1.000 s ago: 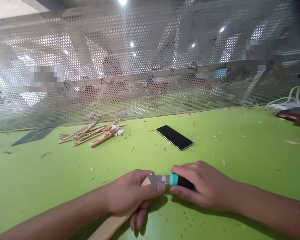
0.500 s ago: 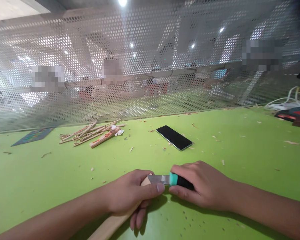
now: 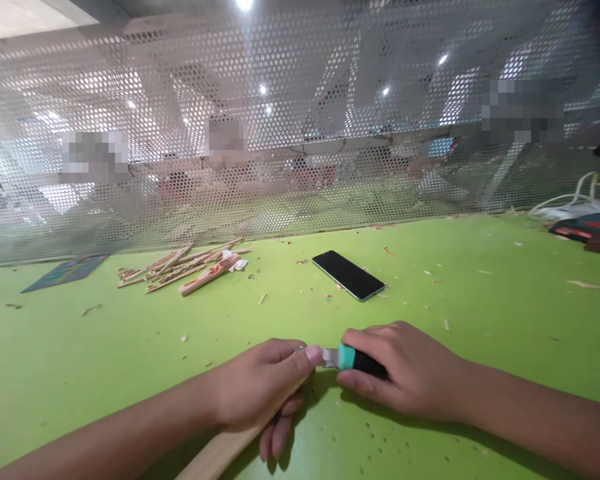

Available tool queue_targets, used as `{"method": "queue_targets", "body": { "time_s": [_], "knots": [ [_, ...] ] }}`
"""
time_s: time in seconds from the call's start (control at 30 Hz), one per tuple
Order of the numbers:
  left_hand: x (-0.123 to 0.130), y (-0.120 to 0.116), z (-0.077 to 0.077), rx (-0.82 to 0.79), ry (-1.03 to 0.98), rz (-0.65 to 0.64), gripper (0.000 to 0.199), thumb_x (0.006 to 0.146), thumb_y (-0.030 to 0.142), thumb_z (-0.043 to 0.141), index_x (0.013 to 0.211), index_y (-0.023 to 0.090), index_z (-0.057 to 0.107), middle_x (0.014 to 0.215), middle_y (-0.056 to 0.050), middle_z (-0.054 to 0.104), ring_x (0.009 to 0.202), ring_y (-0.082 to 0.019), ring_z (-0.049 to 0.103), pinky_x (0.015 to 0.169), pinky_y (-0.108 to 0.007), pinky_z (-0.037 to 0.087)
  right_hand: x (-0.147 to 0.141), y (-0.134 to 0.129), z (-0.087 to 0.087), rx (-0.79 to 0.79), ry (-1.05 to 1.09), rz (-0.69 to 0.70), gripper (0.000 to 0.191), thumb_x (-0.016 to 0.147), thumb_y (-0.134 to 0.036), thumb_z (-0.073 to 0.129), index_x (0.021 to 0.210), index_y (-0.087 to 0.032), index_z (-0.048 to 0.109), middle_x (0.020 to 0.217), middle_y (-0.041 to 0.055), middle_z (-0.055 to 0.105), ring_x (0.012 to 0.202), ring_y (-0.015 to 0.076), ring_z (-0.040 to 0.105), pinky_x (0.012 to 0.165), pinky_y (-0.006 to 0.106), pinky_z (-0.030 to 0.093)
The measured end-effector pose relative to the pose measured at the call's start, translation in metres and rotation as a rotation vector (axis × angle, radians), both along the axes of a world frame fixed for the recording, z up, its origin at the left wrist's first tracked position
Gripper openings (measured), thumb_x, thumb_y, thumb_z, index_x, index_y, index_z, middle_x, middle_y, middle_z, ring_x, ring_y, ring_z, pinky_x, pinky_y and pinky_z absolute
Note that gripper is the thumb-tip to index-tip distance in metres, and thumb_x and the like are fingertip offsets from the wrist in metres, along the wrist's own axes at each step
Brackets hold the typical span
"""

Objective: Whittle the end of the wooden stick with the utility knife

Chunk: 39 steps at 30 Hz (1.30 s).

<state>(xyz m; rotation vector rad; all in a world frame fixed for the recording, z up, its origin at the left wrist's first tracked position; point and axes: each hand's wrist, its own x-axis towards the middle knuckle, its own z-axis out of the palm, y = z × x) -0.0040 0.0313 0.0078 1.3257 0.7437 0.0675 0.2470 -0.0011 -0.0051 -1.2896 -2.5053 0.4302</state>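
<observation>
Left hand (image 3: 257,387) grasping a pale wooden stick (image 3: 225,450), fingers wrapped round it near its far end; the stick runs at a slant from the lower edge of the view up to the thumb, over the near part of the green table (image 3: 130,347). Right hand (image 3: 410,370) clenched on the handle of a knife (image 3: 353,358), black grip with teal collar, blade pointing left toward the stick's end. Left thumb lies over the front of the blade, so only a short bit of metal shows between thumb and collar; can't really tell whether the edge touches the wood there. Hands close together, not touching at the handle. Beyond them, a phone (image 3: 349,275) lies flat, dark screen up. Left of it, a heap of wood pieces (image 3: 180,267), the nearest thick one (image 3: 205,277) stained red, with crumpled white paper (image 3: 240,265) against its far end. Farther left, a patterned dark sheet (image 3: 65,272) flat near the panel. Wood shavings (image 3: 585,285) scattered about. At the far right, a white cable (image 3: 580,190) behind a black-and-red object (image 3: 587,230). A perforated panel (image 3: 280,67) stands along the back, blurry shapes and lights visible through it.
</observation>
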Motion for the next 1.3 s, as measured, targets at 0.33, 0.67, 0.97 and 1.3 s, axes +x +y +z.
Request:
{"method": "queue_targets", "body": {
  "time_s": [0.33,0.67,0.97,1.3],
  "knots": [
    [0.003,0.0,0.004,0.0,0.063,0.001,0.059,0.09,0.079,0.046,0.075,0.022,0.044,0.053,0.007,0.048,0.032,-0.011,0.049,0.032,-0.018,0.036,0.001,-0.001,0.0,0.009,-0.005,0.006,0.052,0.102,-0.068,0.043,0.081,-0.022,0.051,0.067,-0.002,0.055,0.056,0.0148,0.045,0.054,0.028,0.022],
    [0.005,-0.002,0.014,0.036,0.072,-0.026,0.054,0.087,0.076,0.054,0.079,0.024,0.042,0.046,0.008,0.046,0.032,-0.013,0.049,0.032,-0.019,0.038,0.0,0.0,-0.001,-0.004,0.007,0.006,0.053,0.102,-0.07,0.042,0.082,-0.021,0.051,0.067,-0.0022,0.055,0.055,0.0143,0.044,0.054,0.027,0.022],
    [0.002,-0.002,0.006,0.006,0.024,-0.011,0.062,0.084,0.083,0.057,0.079,0.023,0.043,0.053,0.01,0.046,0.034,-0.011,0.051,0.033,-0.02,0.043,0.001,0.0,0.0,-0.005,0.013,0.008,0.053,0.102,-0.07,0.042,0.08,-0.022,0.051,0.066,-0.0018,0.055,0.055,0.0148,0.044,0.054,0.028,0.022],
    [0.005,-0.003,0.009,0.006,0.069,0.038,0.066,0.08,0.086,0.056,0.075,0.022,0.045,0.056,0.008,0.049,0.032,-0.01,0.05,0.031,-0.018,0.034,0.002,0.0,-0.001,-0.007,0.0,0.001,0.05,0.102,-0.068,0.045,0.082,-0.022,0.05,0.067,-0.0023,0.055,0.056,0.0149,0.045,0.055,0.028,0.022]
  ]
}}
